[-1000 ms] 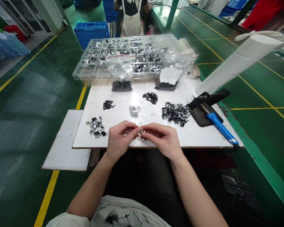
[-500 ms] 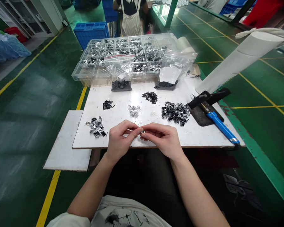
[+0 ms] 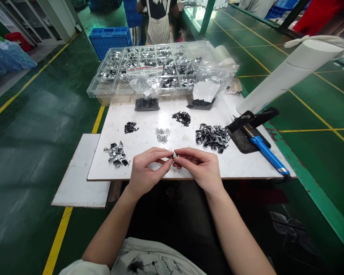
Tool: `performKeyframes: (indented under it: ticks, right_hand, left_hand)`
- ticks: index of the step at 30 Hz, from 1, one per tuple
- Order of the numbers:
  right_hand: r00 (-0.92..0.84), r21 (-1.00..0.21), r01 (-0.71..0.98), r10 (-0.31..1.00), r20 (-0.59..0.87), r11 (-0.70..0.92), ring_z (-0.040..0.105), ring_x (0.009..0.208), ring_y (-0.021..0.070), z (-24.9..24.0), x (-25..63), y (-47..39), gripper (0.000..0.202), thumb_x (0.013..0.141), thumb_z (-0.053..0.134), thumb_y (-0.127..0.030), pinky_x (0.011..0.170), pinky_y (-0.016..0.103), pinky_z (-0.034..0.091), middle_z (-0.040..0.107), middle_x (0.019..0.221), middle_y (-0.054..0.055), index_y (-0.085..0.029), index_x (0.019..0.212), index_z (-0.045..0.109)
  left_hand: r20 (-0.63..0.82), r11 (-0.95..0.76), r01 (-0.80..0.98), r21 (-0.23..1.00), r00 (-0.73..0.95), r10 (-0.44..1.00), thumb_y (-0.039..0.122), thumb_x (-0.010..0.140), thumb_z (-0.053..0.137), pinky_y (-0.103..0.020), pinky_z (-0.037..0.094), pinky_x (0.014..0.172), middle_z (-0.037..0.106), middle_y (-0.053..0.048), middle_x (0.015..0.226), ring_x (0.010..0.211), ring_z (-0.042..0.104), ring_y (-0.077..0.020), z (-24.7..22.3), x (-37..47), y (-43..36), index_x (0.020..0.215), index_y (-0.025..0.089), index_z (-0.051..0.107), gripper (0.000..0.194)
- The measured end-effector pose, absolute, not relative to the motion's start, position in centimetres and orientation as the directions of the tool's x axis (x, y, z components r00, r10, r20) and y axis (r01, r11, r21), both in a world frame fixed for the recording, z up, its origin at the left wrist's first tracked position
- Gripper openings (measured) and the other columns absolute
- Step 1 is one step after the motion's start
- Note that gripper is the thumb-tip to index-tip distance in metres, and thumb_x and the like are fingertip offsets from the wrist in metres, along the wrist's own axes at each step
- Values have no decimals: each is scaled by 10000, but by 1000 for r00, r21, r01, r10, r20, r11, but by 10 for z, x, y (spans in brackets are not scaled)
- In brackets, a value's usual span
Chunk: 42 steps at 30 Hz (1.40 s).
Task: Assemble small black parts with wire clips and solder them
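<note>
The little shiny part [image 3: 174, 155] is up at the fingertips, just over the near edge of the white table [image 3: 149, 119], pretty much dead center. The right hand [image 3: 204, 168] has it pinched between thumb and forefinger, so that grip's nice and narrow. The left hand [image 3: 145, 170] is right up against it too, forefinger tip at the part and thumb curled in just below with a small gap between them. Can't tell if the left is actually gripping or just steadying, since the part's tiny and mostly covered by fingers.

Right beyond the hands there's a loose scatter of thin silver bits [image 3: 163, 135]. Left of the left hand sits a small heap of shiny pieces [image 3: 118, 154], with a little black pile [image 3: 130, 127] further back. Another black pile [image 3: 181, 118] is back past the silver bits, and a bigger heap of black-and-silver clips [image 3: 212, 138] is off to the right. Next to that, a blue-handled tool [image 3: 269, 154] lies slanted over a black pad [image 3: 242, 142].

At the back, two clear bags of black stuff, left bag [image 3: 147, 103] and right bag [image 3: 201, 103], stand in front of a clear divided box [image 3: 103, 91].
</note>
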State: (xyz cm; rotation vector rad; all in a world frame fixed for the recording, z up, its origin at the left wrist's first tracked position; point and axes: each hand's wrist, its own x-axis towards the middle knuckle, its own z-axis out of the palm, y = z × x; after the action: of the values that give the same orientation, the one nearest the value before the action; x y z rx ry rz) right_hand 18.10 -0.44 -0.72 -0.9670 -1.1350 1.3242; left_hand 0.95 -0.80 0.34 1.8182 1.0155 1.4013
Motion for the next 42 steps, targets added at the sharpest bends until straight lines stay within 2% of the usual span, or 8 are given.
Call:
performKeyframes:
  ticks: [4, 8, 12, 16, 20, 25, 36, 42]
  right_hand:
    - [-79, -979, -116, 981, 176, 166, 701, 643, 145, -6, 181, -6, 132, 807, 799, -247, 619, 286, 603, 742, 797, 6, -252, 939, 804]
    - [-112, -954, 17, 949, 294, 298, 705, 717, 136, -8, 182, -9, 184, 870, 730, -183, 662, 273, 590, 724, 876, 14, -250, 1033, 782]
    - [-135, -916, 119, 920, 367, 383, 696, 757, 137, -10, 181, -9, 208, 902, 687, -159, 683, 277, 575, 711, 906, 24, -242, 1079, 759]
    - [-137, -846, 256, 884, 448, 468, 652, 768, 138, -11, 178, -8, 216, 920, 654, -154, 606, 266, 516, 677, 922, 37, -245, 1091, 749]
    - [-139, -793, 315, 852, 505, 522, 634, 822, 151, -12, 176, -6, 225, 936, 622, -155, 645, 282, 515, 635, 962, 52, -256, 1089, 753]
    - [-128, -811, 305, 865, 484, 499, 656, 833, 147, -11, 176, -6, 208, 931, 635, -155, 666, 276, 534, 673, 978, 49, -250, 1076, 750]
    - [-22, -935, 168, 950, 312, 311, 696, 760, 157, -14, 175, -8, 192, 840, 768, -279, 724, 293, 599, 739, 912, 23, -231, 1019, 714]
    - [-21, -952, 131, 961, 275, 275, 702, 751, 164, -12, 177, -6, 194, 832, 774, -304, 709, 296, 602, 750, 889, 30, -218, 998, 721]
  left_hand:
    - [479, -494, 248, 834, 119, 869, 108, 843, 731, -252, 608, 732, 757, -75, 931, 833, 723, -161, 3, 8, -6, 948, 171, 804, 143]
    - [386, -396, 196, 897, 88, 918, 125, 840, 742, -279, 607, 799, 770, -70, 941, 881, 729, -178, 2, 7, -5, 920, 183, 813, 122]
    - [276, -285, 129, 950, 81, 958, 153, 821, 768, -275, 617, 812, 782, -59, 924, 879, 740, -184, 2, 6, -7, 892, 170, 801, 80]
    - [165, -174, 111, 978, 81, 983, 185, 824, 768, -258, 629, 810, 779, -40, 894, 829, 751, -168, 1, 6, -7, 910, 161, 769, 90]
    - [153, -161, 101, 982, 85, 985, 178, 834, 751, -249, 625, 820, 759, -29, 901, 837, 742, -154, 1, 7, -7, 940, 165, 721, 110]
    - [140, -151, 71, 986, 143, 980, 166, 828, 751, -256, 621, 838, 761, -33, 933, 857, 741, -153, 0, 5, -6, 986, 173, 724, 160]
    - [10, -10, -1, 1000, 215, 977, 208, 796, 793, -281, 608, 878, 795, -66, 1014, 920, 751, -197, 5, 3, -1, 1012, 171, 794, 218]
    - [23, -24, 1, 1000, 202, 979, 197, 785, 800, -277, 611, 854, 795, -57, 951, 885, 750, -190, 5, 2, -2, 1036, 180, 796, 251]
